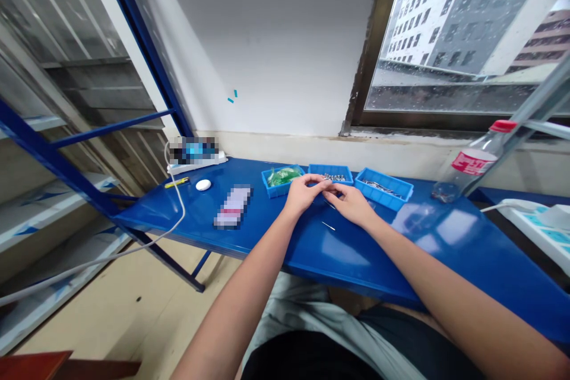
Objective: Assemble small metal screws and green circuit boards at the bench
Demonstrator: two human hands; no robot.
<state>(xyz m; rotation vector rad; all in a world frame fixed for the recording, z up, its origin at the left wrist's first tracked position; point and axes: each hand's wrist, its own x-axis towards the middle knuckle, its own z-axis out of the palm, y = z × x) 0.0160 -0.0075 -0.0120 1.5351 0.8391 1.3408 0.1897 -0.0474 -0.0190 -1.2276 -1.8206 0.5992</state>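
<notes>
1. Black clothing (285, 362) sits nearest us.
2. Our left hand (305, 193) and right hand (350, 202) half-curl, meeting at the tips; we can't tell what's pinched.
3. Middle blue tray (330, 167), metal parts (337, 177) inside: just beyond, on worktop (467, 273).

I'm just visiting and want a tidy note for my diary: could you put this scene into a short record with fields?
Hands: left hand and right hand, fingers close together
Anything held: too small to tell
Surface: blue table
Blue trays: left tray, green contents; middle tray, small metal parts; right tray, metal pieces
Far left: yellow tool, white round object
Far right: red-capped bottle, upright
</notes>
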